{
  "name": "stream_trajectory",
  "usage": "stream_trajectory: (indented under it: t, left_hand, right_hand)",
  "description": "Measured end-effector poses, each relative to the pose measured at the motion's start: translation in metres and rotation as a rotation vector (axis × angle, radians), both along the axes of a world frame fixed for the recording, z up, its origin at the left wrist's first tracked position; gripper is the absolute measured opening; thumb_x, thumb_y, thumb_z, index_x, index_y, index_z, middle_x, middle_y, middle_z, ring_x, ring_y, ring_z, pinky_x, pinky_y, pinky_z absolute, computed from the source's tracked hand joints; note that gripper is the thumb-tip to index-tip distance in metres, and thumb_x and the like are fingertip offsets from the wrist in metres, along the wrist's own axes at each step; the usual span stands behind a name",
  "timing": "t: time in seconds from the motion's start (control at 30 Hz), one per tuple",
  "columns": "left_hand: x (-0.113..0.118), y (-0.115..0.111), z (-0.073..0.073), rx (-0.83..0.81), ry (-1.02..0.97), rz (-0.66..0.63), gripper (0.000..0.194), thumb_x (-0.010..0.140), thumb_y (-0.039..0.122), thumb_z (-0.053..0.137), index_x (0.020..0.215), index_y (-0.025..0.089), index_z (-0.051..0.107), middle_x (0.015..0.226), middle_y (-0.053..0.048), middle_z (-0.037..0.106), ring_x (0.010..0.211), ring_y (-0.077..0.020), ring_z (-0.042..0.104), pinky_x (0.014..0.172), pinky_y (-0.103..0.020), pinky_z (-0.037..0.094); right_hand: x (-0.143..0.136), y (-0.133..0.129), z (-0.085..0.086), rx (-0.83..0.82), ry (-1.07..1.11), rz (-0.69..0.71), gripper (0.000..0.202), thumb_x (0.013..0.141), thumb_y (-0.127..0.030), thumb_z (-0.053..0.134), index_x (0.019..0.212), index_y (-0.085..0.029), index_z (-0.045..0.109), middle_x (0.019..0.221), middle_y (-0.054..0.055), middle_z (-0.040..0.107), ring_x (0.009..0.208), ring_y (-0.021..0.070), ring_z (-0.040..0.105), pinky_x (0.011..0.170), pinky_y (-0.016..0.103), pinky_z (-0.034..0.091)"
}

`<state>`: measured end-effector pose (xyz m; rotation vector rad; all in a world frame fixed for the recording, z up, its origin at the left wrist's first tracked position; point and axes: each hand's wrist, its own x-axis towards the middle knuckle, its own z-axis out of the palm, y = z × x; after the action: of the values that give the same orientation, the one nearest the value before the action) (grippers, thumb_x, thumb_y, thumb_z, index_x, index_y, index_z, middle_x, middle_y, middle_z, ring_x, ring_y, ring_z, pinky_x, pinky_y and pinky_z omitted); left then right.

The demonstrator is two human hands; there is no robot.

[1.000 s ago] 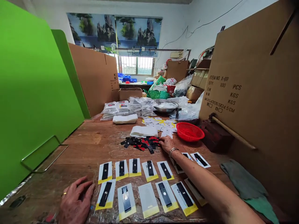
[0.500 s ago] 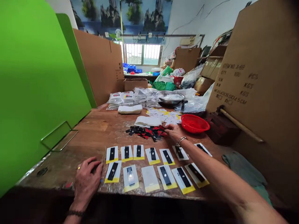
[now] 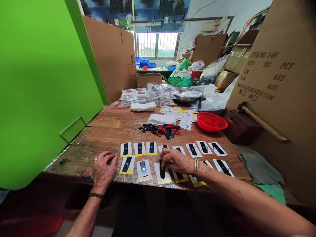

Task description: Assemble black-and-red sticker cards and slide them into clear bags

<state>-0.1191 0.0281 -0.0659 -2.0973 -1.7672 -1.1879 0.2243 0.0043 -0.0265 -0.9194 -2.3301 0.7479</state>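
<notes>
My right hand (image 3: 176, 160) pinches a flat black strip (image 3: 162, 172) with a snap-like dot. It lies over a white card with a yellow lower edge (image 3: 168, 180) in the near row. My left hand (image 3: 105, 169) rests on the table at the left end of the cards, fingers loosely bent, thumb apart, holding nothing. Close to it, a black strip lies on a card (image 3: 131, 168). To its right, a shiny grey strip lies on another card (image 3: 144, 169). Behind them runs a second row of cards with black strips (image 3: 125, 148). My right hand partly covers several cards.
A pile of black and red strips (image 3: 164, 130) lies behind the cards. Further back are stacked white slips (image 3: 161, 118), loose printed cards (image 3: 185, 123) and a red basket (image 3: 212, 121). A hammer (image 3: 264, 122), a cloth (image 3: 261, 168) and tall cartons (image 3: 276, 95) flank the right.
My right hand has come from the pile to the near row with a black strip, now over the formerly bare card. My left hand stays by the cards. The view has shifted.
</notes>
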Motion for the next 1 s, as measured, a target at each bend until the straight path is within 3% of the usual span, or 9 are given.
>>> stream_trajectory:
  t: [0.27,0.4,0.53,0.67,0.83,1.0]
  left_hand:
    - [-0.001,0.001,0.0,0.003,-0.037,-0.001,0.023,0.081,0.035,0.057,0.074,0.018,0.07,0.097,-0.011,0.068,0.092,-0.0257,0.062,0.087,-0.043,0.048]
    - [0.013,-0.016,0.018,0.158,-0.011,-0.035,0.017,0.084,0.028,0.057,0.081,0.017,0.07,0.099,-0.011,0.069,0.095,-0.0259,0.061,0.089,-0.044,0.046]
    - [0.05,-0.059,0.037,0.157,0.175,-0.323,0.011,0.086,0.019,0.06,0.091,0.021,0.07,0.101,-0.007,0.071,0.101,-0.0246,0.059,0.097,-0.046,0.041]
    - [0.078,-0.085,0.033,-0.011,0.291,-0.56,0.018,0.089,0.016,0.057,0.103,0.021,0.068,0.109,-0.006,0.07,0.104,-0.0236,0.058,0.101,-0.047,0.038]
    - [0.078,-0.074,0.022,-0.084,0.298,-0.636,0.016,0.09,0.016,0.057,0.1,0.021,0.068,0.108,-0.005,0.071,0.102,-0.0231,0.06,0.1,-0.049,0.038]
    - [0.074,-0.059,0.025,-0.135,0.29,-0.705,0.018,0.09,0.015,0.057,0.101,0.022,0.069,0.107,-0.003,0.072,0.103,-0.0213,0.06,0.102,-0.048,0.036]
  right_hand:
    - [0.001,-0.013,-0.015,0.181,-0.132,0.002,0.029,0.082,0.001,0.05,0.086,-0.018,0.07,0.104,0.006,0.066,0.085,0.014,0.066,0.077,0.025,0.054]
    - [0.0,-0.02,-0.02,0.236,-0.109,-0.051,0.028,0.085,-0.001,0.05,0.088,-0.02,0.07,0.106,0.005,0.066,0.087,0.0138,0.067,0.078,0.023,0.054]
    - [-0.004,-0.023,-0.022,0.279,0.032,-0.084,0.026,0.09,-0.006,0.049,0.09,-0.02,0.07,0.11,0.007,0.066,0.095,0.0145,0.067,0.084,0.025,0.054]
    - [-0.007,-0.025,-0.025,0.287,0.121,-0.081,0.021,0.089,-0.008,0.053,0.089,-0.019,0.07,0.105,0.008,0.068,0.092,0.015,0.067,0.08,0.027,0.056]
    - [-0.008,-0.027,-0.031,0.269,0.013,-0.033,0.028,0.083,-0.001,0.051,0.093,-0.018,0.07,0.11,0.009,0.068,0.095,0.0153,0.067,0.081,0.026,0.055]
    - [-0.01,-0.031,-0.025,0.311,-0.118,-0.008,0.027,0.077,-0.004,0.057,0.095,-0.019,0.069,0.107,0.007,0.069,0.102,0.0199,0.062,0.091,0.034,0.05]
